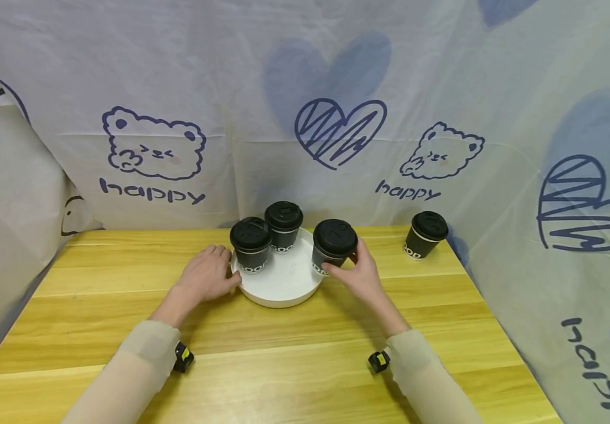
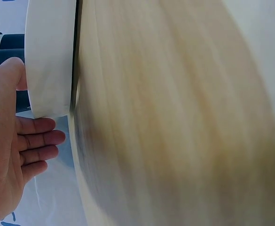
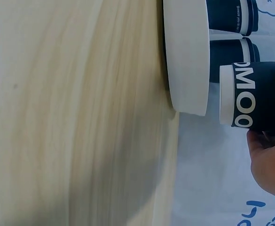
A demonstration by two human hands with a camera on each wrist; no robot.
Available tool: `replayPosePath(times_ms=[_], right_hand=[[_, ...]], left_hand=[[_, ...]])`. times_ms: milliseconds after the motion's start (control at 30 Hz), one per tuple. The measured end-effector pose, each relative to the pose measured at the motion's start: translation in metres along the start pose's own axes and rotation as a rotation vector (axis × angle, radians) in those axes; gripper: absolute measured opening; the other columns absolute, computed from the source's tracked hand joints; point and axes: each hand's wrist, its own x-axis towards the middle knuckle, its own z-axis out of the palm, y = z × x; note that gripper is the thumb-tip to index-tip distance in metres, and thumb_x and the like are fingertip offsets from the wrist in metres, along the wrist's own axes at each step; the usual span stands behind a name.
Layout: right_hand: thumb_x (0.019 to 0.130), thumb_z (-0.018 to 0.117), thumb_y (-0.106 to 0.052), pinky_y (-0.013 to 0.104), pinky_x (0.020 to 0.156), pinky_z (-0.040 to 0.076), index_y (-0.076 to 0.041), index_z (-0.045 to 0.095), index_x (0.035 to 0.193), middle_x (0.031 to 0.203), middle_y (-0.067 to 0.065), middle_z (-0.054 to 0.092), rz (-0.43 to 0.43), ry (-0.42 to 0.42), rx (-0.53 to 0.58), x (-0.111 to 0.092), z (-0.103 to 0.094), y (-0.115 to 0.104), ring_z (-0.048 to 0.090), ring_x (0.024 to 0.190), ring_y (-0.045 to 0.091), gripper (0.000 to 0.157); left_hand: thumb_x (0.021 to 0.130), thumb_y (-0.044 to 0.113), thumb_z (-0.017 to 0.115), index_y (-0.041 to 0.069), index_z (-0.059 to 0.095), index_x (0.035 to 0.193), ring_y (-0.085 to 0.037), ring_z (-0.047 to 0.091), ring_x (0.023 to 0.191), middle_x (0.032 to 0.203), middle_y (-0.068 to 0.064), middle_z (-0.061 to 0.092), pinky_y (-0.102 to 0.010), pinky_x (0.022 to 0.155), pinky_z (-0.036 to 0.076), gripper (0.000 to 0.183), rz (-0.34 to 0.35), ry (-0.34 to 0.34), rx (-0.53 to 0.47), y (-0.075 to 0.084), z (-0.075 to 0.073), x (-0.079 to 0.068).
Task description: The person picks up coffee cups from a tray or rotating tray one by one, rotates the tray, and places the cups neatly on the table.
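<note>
Nearest the camera are two pale sleeves, reaching forward over the bench from the lower edge of the head view. A small black device with a yellow mark sits on the inner side of each wrist, the left device and the right device.

The left hand is at the left side of a round white tray; its thumb touches the rim, while the other fingers extend loosely beside the wall, uncurled. The right hand grips a dark paper cup with a black lid, thumb on the near side and fingers round the far right side. That cup is upright over the right part of the tray, and the right wrist view shows its white base clear of the rim, with large white letters on the sleeve.

Two matching cups stand upright on the tray: the left cup, near the left hand, and the rear cup, just beside it toward the back. All of the lids are on. The tray sits on the bench toward its far edge.

Farther out, a fourth cup stands on the bench near its far right corner, well apart from the tray. Behind and at both sides hangs a whitish cloth printed with blue hearts, bear faces and the word "happy".
</note>
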Motion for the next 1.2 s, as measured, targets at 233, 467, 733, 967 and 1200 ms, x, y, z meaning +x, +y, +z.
replayPosePath(times_ms=[233,467,733,967,1200], right_hand=[[0.084,0.081,0.0,0.052,0.12,0.037,0.006,0.041,0.15,0.148,0.026,0.05,0.028,-0.001,-0.032,-0.011,-0.01,-0.033,0.046,0.141,0.041,0.077],[0.083,0.085,-0.006,0.05,0.12,0.037,-0.003,0.043,0.152,0.149,0.02,0.051,0.008,0.04,-0.014,0.002,-0.013,0.015,0.046,0.141,0.036,0.081],[0.082,0.087,-0.011,0.05,0.119,0.039,-0.005,0.044,0.149,0.146,0.018,0.053,0.009,0.078,-0.062,0.002,-0.02,0.024,0.049,0.139,0.036,0.08],[0.082,0.086,-0.01,0.047,0.12,0.039,-0.005,0.043,0.151,0.147,0.017,0.051,0.03,0.114,-0.073,0.003,-0.026,0.031,0.048,0.141,0.035,0.081],[0.084,0.086,-0.008,0.049,0.12,0.037,-0.005,0.042,0.151,0.147,0.018,0.05,0.025,0.138,-0.063,0.006,-0.032,0.042,0.046,0.142,0.036,0.08]], left_hand=[[0.092,0.041,0.058,-0.01,0.06,0.125,-0.04,0.055,0.111,0.122,-0.025,0.062,-0.053,0.107,0.047,0.061,-0.001,0.002,-0.003,0.0,0.0,0.0],[0.091,0.041,0.059,-0.009,0.061,0.123,-0.037,0.054,0.107,0.119,-0.023,0.062,-0.051,0.103,0.049,0.06,-0.011,0.003,-0.015,0.001,-0.002,0.0],[0.09,0.041,0.06,-0.009,0.061,0.118,-0.037,0.055,0.104,0.113,-0.021,0.062,-0.052,0.1,0.049,0.057,-0.013,0.02,-0.028,0.001,-0.001,-0.001],[0.09,0.04,0.06,-0.009,0.061,0.117,-0.038,0.055,0.106,0.114,-0.022,0.062,-0.052,0.102,0.048,0.055,-0.004,0.021,-0.024,0.001,0.0,-0.001],[0.09,0.04,0.06,-0.008,0.061,0.115,-0.036,0.054,0.102,0.111,-0.02,0.062,-0.051,0.099,0.049,0.054,-0.007,0.027,-0.029,0.0,0.0,-0.001]])
